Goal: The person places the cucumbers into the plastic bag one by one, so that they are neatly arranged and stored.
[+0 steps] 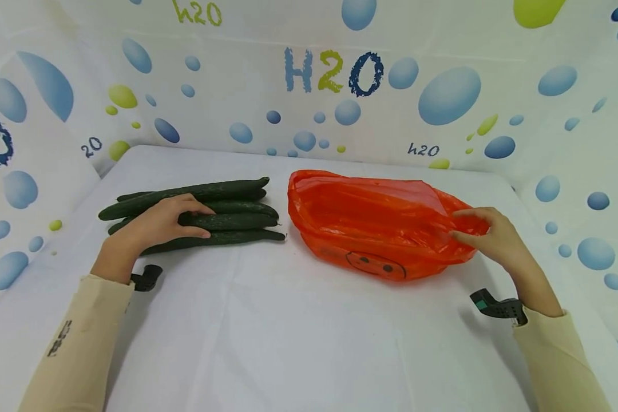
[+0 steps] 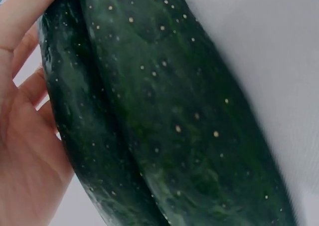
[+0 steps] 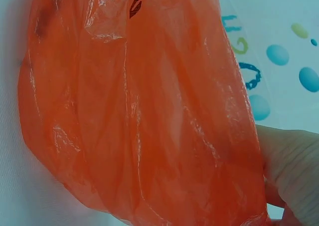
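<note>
Several long dark green cucumbers (image 1: 237, 186) lie bunched side by side on the left of the white table. My left hand (image 1: 159, 220) reaches over them from the left, thumb and fingers curled round one cucumber (image 1: 237, 221) near the front. Close up in the left wrist view, the palm and fingers (image 2: 32, 94) lie along a cucumber (image 2: 75, 91), with a second cucumber (image 2: 169, 86) beside it. A red plastic bag (image 1: 350, 240) sits right of centre, mouth spread wide. At its right end, my right hand (image 1: 496, 237) grips the rim between thumb and fingers.
A white cloth (image 1: 298, 343) covers the table. Behind it hangs a white backdrop (image 1: 257, 91) printed with blue and green spots and lettering. Dark wrist-worn devices (image 1: 499, 306) show below both hands.
</note>
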Demonstrator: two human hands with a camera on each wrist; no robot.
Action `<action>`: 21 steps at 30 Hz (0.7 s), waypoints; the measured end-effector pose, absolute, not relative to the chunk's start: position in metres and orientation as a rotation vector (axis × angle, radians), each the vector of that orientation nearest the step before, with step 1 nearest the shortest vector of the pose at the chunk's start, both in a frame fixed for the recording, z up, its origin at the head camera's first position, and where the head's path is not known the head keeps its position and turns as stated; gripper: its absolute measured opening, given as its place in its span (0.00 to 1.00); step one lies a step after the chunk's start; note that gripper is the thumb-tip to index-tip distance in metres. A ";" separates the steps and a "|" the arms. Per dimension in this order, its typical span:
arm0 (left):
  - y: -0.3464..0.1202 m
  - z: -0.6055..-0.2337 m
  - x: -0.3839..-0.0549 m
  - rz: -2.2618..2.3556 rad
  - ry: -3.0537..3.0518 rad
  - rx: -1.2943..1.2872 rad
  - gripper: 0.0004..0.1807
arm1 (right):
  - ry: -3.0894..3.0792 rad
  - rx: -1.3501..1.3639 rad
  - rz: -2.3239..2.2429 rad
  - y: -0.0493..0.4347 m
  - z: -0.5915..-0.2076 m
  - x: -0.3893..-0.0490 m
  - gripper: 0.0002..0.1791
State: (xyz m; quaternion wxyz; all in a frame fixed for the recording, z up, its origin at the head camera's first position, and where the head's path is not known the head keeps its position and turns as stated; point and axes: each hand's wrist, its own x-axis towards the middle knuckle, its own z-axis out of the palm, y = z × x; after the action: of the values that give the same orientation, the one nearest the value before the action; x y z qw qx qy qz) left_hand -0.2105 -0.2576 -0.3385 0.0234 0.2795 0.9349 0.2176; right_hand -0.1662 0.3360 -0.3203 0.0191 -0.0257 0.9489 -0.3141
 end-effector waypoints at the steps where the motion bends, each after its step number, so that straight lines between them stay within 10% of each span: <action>1: -0.258 -0.338 -0.211 0.668 2.893 0.857 0.26 | 2.948 -0.079 -0.974 0.336 -0.320 -0.167 0.27; 21: -0.257 -0.328 -0.205 0.637 2.902 0.705 0.28 | 2.922 -0.106 -0.962 0.339 -0.317 -0.167 0.30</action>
State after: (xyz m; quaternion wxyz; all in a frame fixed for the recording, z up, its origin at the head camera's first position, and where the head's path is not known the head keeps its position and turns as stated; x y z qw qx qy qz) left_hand -0.2052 -0.2573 -0.3279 0.0441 0.2305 0.9495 0.2084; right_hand -0.1668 0.3389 -0.3167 0.0318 -0.0344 0.9488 -0.3123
